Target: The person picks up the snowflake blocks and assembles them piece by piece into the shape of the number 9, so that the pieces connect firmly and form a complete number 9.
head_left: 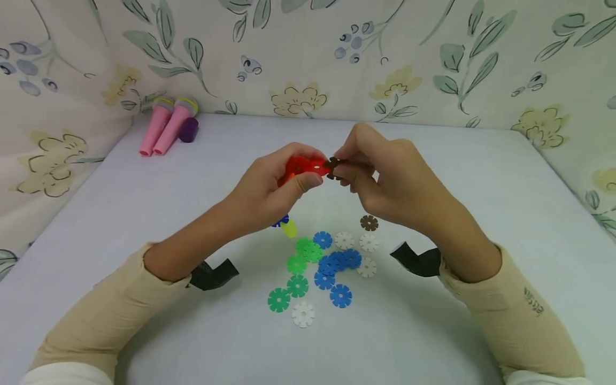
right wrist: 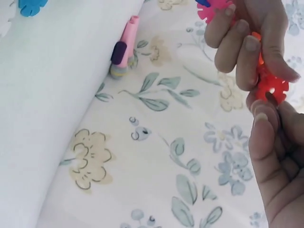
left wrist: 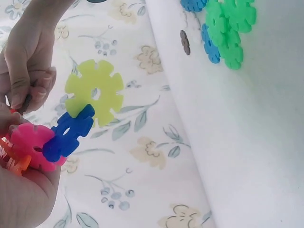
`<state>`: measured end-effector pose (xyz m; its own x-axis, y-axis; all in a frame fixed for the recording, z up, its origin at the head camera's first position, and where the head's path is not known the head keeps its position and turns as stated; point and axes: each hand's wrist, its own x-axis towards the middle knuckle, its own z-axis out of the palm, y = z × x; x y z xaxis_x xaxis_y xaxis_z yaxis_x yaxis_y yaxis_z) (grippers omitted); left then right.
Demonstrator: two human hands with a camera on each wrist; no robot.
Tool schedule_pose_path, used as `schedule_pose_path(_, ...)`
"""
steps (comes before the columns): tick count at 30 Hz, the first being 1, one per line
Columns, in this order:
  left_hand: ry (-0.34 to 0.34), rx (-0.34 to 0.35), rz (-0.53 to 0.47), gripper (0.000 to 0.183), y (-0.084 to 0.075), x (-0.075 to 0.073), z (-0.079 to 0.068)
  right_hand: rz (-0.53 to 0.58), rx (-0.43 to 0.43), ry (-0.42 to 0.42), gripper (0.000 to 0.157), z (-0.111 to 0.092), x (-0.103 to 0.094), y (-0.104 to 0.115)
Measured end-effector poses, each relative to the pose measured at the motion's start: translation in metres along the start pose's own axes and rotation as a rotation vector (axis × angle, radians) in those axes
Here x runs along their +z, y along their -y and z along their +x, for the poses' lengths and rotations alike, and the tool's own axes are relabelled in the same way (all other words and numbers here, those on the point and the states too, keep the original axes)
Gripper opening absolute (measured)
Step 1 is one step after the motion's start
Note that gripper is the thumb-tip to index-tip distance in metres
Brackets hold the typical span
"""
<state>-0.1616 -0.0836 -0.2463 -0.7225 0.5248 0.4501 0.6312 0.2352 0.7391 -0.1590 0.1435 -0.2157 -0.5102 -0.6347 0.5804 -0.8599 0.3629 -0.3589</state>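
My left hand grips a chain of slotted plastic discs over the table. At its end, a red disc sticks out between thumb and fingers. My right hand pinches a brown disc whose edge meets the red one. In the left wrist view an orange disc, a pink disc, a dark blue disc and a yellow-green disc hang linked from the left hand. My fingers hide part of the chain.
Loose discs lie on the white table: several green discs, blue discs and white discs, plus one brown disc. Two pink toy microphones and a purple cylinder lie at the back left, near a flowered cloth.
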Motion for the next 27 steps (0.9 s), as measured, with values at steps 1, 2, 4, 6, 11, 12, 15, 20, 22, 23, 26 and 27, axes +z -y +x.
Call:
schedule_pose_path(1, 0.001, 0.002, 0.001, 0.031, 0.0, -0.001, 0.0, 0.017, 0.011, 0.012, 0.022, 0.0, 0.0, 0.0)
schedule_pose_path(2, 0.007, 0.004, 0.005, 0.032, -0.001, -0.001, 0.0, 0.042, 0.026, 0.031, 0.024, 0.001, -0.001, 0.0)
schedule_pose_path(4, 0.016, 0.015, 0.011, 0.033, -0.001, -0.003, -0.001, 0.094, 0.06, 0.086, 0.029, 0.001, -0.004, -0.003)
schedule_pose_path(6, 0.006, 0.027, 0.025, 0.034, -0.001, -0.004, -0.001, 0.128, 0.104, 0.167, 0.04, 0.001, -0.008, -0.007)
schedule_pose_path(11, -0.057, 0.005, 0.035, 0.031, 0.002, -0.009, 0.002, 0.022, 0.295, 0.403, 0.059, -0.002, -0.008, -0.025)
schedule_pose_path(12, -0.061, -0.018, 0.02, 0.031, 0.002, -0.01, 0.003, -0.014, 0.349, 0.459, 0.054, -0.003, -0.006, -0.03)
schedule_pose_path(15, -0.047, -0.071, -0.064, 0.034, 0.004, -0.011, 0.004, -0.109, 0.538, 0.651, 0.039, -0.007, 0.001, -0.044)
schedule_pose_path(20, -0.024, -0.074, -0.194, 0.037, 0.006, -0.012, 0.006, -0.18, 0.733, 0.893, 0.038, -0.016, 0.013, -0.063)
schedule_pose_path(22, -0.025, -0.069, -0.214, 0.036, 0.006, -0.011, 0.006, -0.179, 0.732, 0.914, 0.037, -0.018, 0.017, -0.07)
schedule_pose_path(23, -0.028, -0.068, -0.222, 0.036, 0.006, -0.011, 0.006, -0.175, 0.729, 0.916, 0.035, -0.019, 0.019, -0.072)
schedule_pose_path(26, -0.038, -0.079, -0.21, 0.032, 0.006, -0.011, 0.006, -0.161, 0.701, 0.912, 0.029, -0.02, 0.022, -0.077)
schedule_pose_path(27, -0.042, -0.088, -0.202, 0.029, 0.006, -0.011, 0.005, -0.154, 0.691, 0.908, 0.028, -0.02, 0.022, -0.078)
